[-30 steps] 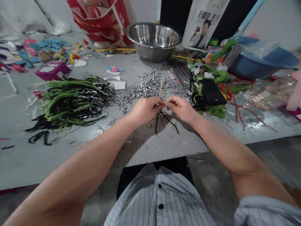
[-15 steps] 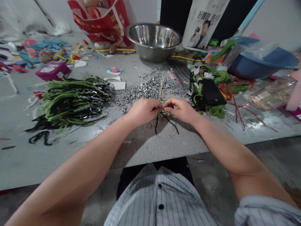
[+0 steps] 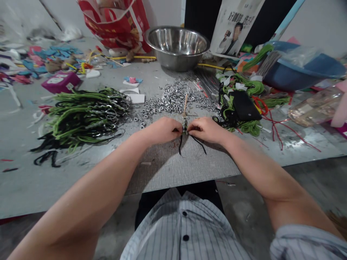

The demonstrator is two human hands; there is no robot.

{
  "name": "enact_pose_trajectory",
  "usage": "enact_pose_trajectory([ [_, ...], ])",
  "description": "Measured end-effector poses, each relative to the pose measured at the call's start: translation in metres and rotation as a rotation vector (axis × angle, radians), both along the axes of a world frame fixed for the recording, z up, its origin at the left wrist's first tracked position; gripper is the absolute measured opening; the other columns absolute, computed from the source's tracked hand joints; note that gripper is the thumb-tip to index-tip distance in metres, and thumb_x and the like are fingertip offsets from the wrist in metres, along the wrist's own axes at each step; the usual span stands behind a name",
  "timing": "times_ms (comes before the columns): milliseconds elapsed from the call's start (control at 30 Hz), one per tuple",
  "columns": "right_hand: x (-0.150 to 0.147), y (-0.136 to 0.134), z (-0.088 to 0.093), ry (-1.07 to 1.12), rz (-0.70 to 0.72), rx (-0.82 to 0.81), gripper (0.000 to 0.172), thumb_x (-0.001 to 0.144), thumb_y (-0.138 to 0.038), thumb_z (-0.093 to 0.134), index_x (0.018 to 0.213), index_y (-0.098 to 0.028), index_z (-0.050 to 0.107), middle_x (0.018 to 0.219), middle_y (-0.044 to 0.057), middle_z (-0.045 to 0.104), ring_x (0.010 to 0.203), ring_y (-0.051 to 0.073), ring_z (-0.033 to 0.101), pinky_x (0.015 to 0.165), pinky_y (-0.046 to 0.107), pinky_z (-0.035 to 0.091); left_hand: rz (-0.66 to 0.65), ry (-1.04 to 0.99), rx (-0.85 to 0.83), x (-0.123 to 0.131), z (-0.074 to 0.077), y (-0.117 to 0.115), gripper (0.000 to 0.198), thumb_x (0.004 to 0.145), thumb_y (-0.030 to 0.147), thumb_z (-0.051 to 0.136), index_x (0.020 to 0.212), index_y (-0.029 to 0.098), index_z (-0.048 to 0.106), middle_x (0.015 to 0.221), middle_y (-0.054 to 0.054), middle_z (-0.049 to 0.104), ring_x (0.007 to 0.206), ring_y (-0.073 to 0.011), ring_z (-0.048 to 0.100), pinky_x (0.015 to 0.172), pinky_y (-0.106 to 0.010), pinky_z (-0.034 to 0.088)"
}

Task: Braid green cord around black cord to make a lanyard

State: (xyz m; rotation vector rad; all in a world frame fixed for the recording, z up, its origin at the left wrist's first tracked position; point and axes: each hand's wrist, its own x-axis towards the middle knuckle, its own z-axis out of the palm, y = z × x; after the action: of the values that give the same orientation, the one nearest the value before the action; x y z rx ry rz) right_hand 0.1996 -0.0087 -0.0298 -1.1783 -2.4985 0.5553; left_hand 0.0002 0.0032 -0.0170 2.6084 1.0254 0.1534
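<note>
1. Key relation: small cord piece (image 3: 184,126) sits right btwn the 2 hands, nr the middle of the table's (image 3: 206,166) near edge. L hand (image 3: 165,129) is on its left, R hand (image 3: 206,129) on its right; both touch it, so neither's clearly nearer.
2. Long axis: approx. far edge to near edge, i.e. across the line joining the hands. Pale stick (image 3: 185,104) is at its far end, roughly in line; can't tell if it lies flat or tilts up.
3. L hand: fingers curled, tips pinched on the cord's left side. R hand: thumb & fingers pinched on its right side. Exact strand too small to see.
4. Two black cord ends (image 3: 199,143) come out below the fingertips, splaying twd near edge; the right one slants out under R hand.
5. Just past the hands, twd far edge: silver nuts (image 3: 173,94), loose pile, close to the stick. Behind: steel bowl (image 3: 177,61), nr far edge.
6. Twd table's left end: green/black cord bundle (image 3: 76,112), well apart from L hand.
7. Twd right end: green hanks (image 3: 251,127) w/ black flat thing (image 3: 245,104) on top, nr R wrist; red strings (image 3: 273,131) beyond.
</note>
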Motion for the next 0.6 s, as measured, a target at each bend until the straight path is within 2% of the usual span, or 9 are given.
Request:
enact_pose_trajectory([
  [400, -0.0027, 0.0002, 0.0011, -0.057, 0.007, 0.011, 0.011, 0.08, -0.017, 0.059, 0.083, -0.017, 0.069, 0.077, 0.005, 0.068, 0.074, 0.016, 0.059, 0.072, 0.03, 0.04, 0.121, -0.02, -0.011, 0.0047, -0.0015, -0.0041, 0.02, 0.075, 0.017, 0.051, 0.077, 0.02, 0.07, 0.064, 0.001, 0.067, 0.055, -0.011, 0.055, 0.054, -0.022, 0.034],
  [600, -0.0044, -0.0021, 0.0029, -0.078, -0.012, 0.012, 0.011, 0.08, -0.019, 0.059, 0.084, -0.016, 0.07, 0.077, 0.004, 0.068, 0.072, 0.015, 0.058, 0.071, 0.028, 0.04, 0.145, 0.023, -0.04, 0.0055, 0.0007, -0.0046, 0.023, 0.078, 0.02, 0.049, 0.085, 0.02, 0.071, 0.072, 0.0, 0.069, 0.062, -0.0124, 0.057, 0.059, -0.023, 0.036],
])
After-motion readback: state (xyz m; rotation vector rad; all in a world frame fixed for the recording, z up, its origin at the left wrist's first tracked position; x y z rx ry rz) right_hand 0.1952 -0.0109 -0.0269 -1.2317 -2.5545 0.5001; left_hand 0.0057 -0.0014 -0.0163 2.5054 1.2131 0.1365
